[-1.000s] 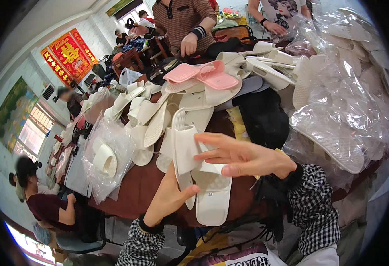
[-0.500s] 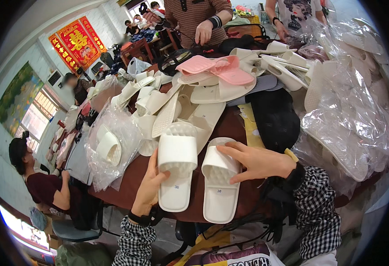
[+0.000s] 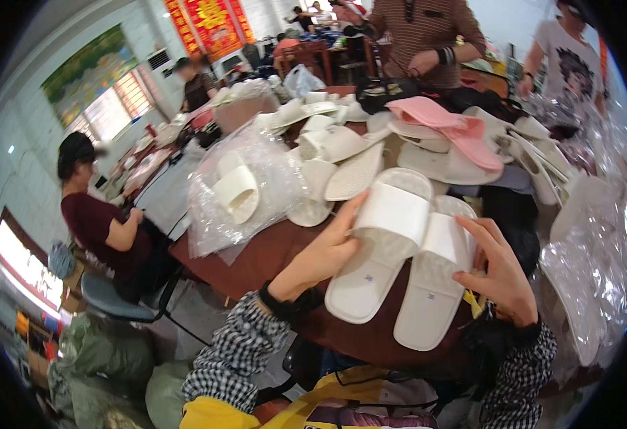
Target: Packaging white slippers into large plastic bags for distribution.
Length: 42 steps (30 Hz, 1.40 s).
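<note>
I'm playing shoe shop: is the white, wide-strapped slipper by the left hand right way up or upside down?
The slipper is right way up: its strap and insole show.

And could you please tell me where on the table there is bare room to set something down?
The clearest patch of brown table lies between the clear plastic bag and the left hand; a narrow strip borders the near edge below the white slippers in hand. The slipper pile behind and bagged slippers at right are crowded.

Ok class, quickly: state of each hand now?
Left hand: holding the left white slipper by its outer side.
Right hand: holding the right white slipper by its outer side.
</note>
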### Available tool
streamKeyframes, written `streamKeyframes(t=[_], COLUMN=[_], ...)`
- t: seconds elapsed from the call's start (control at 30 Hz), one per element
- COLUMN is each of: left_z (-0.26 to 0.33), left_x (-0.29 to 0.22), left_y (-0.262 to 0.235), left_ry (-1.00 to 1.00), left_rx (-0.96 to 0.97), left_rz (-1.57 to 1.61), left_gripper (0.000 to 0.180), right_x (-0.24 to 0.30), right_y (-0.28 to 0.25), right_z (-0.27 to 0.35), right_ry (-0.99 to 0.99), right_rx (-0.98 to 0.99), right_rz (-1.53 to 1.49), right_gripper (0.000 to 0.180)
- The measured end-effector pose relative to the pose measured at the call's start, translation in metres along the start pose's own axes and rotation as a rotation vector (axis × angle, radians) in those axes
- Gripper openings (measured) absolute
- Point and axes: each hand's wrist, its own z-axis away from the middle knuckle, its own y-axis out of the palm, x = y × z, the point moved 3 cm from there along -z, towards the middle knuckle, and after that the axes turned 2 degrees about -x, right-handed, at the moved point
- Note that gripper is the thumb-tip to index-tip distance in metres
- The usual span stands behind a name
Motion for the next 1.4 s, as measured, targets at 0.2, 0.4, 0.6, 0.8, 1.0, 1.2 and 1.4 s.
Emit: streamKeyframes(t=[0.2, 0.4, 0.6, 0.8, 1.0, 1.2, 1.4], left_z=[-0.001, 0.015, 0.041, 0.056, 0.073, 0.069, 0.056], left_x=[0.038, 0.019, -0.006, 0.002, 0.025, 0.04, 0.039], left_y=[0.013, 0.019, 0.045, 0.065, 0.09, 0.1, 0.09], left_ry=[0.174, 0.341, 0.357, 0.38, 0.256, 0.346, 0.515], left_rx=[-0.133, -0.333, -0.315, -0.33, -0.243, -0.156, -0.193], left_rz=[-0.891, -1.018, -0.939, -0.924, -1.021, -0.771, -0.831], left_gripper=[0.066, 0.055, 0.04, 0.065, 0.075, 0.07, 0.067], right_x=[-0.049, -0.048, -0.038, -0.043, -0.045, -0.052, -0.051], right_y=[0.028, 0.023, 0.018, 0.02, 0.035, 0.022, 0.029], right_z=[0.002, -0.002, -0.007, -0.006, -0.005, -0.004, -0.004], right_ry=[0.014, 0.135, 0.15, 0.11, 0.167, 0.198, 0.157], right_rx=[0.153, 0.146, 0.075, 0.016, 0.041, -0.046, 0.004], right_rz=[0.076, -0.015, -0.005, -0.149, -0.503, -0.493, -0.481], right_gripper=[0.079, 0.08, 0.077, 0.07, 0.06, 0.035, 0.043])
